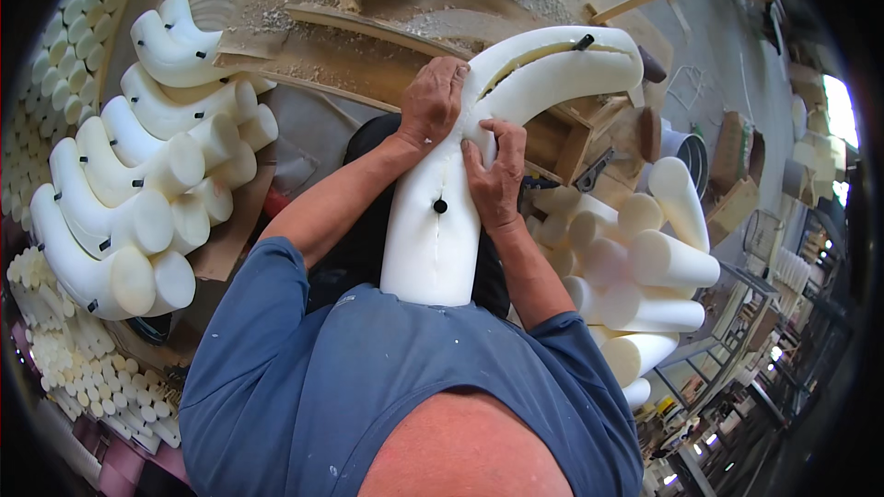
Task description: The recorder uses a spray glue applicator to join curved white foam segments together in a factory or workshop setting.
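A thick white foam tube (433,262) runs from against my torso away from me, then bends to the right. Its far half has an open lengthwise slit (523,60), and a short black peg (583,41) sticks up from it. Along the near half the slit is pressed together into a thin seam. In that seam shows a round black spot (440,206); whether it is a peg end or a hole I cannot tell. My left hand (433,99) grips the tube's left side near the bend, fingers curled. Just nearer, my right hand (497,166) grasps its right side, thumb by the seam.
Curved white foam tubes with black pegs (147,166) are stacked at left. Straight white foam cylinders (658,258) lie piled at right. Ahead stands a wooden bench (368,83) strewn with foam crumbs, with a dark clamp-like tool (594,170) at its right.
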